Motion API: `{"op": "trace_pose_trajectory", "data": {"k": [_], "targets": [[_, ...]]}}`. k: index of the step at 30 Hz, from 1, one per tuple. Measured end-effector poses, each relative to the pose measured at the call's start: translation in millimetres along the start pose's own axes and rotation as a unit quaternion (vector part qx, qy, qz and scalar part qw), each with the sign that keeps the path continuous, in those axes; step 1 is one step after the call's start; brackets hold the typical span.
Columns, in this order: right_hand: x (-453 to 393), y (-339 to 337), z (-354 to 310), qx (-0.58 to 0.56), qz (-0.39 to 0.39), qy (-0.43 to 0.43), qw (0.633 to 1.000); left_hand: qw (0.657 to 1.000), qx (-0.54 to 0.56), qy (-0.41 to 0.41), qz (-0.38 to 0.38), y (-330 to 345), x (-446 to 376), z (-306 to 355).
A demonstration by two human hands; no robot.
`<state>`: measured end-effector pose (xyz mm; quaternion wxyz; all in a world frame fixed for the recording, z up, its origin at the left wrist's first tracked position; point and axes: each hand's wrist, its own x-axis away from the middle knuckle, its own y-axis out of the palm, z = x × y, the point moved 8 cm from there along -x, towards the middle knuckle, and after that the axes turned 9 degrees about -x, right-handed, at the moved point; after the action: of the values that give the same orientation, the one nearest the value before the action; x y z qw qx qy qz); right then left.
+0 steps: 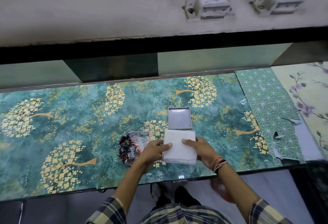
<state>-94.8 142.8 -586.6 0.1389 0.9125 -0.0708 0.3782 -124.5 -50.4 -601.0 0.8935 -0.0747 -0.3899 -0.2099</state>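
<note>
**Fig. 1. Two-handed hold on a shallow white box above a patterned table**

The white box (177, 152) is held just above the near part of the table (71, 117), its far edge touching or almost touching the grey box half (179, 118), which lies open side up. The left hand (154, 151) grips the box's left edge and the right hand (202, 151) grips its right edge. Each thumb lies flat on the top face, and the remaining fingers curl round the sides and beneath, out of sight. A round foil packet (130, 145) rests on the table just left of the box, partly hidden by the left hand.

The box appears light and made of thin card or a soft pad. It is probably stiff enough to keep its shape, yet easily dented by a hard squeeze. Its top face looks smooth and may slip under dry thumbs. The side edges near the close corners are the safest place to hold it, with light, even pressure from both hands, keeping it level as it goes to the grey half.
</note>
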Motion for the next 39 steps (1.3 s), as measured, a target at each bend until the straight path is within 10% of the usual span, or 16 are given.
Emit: {"op": "trace_pose_trajectory", "data": {"k": [13,31,39], "targets": [[5.0,-18.9,-27.9,0.26,0.048,-0.091,0.96,0.997,-0.053,0.001,0.061,19.6,-16.5,6.2],[-3.6,-13.1,-4.1,0.268,0.138,-0.018,0.953,0.99,-0.093,-0.017,0.102,35.3,0.8,19.5],[-11.8,-9.9,9.5,0.061,0.169,0.011,0.984,0.992,-0.053,-0.003,0.112,47.9,7.7,21.3]]}}
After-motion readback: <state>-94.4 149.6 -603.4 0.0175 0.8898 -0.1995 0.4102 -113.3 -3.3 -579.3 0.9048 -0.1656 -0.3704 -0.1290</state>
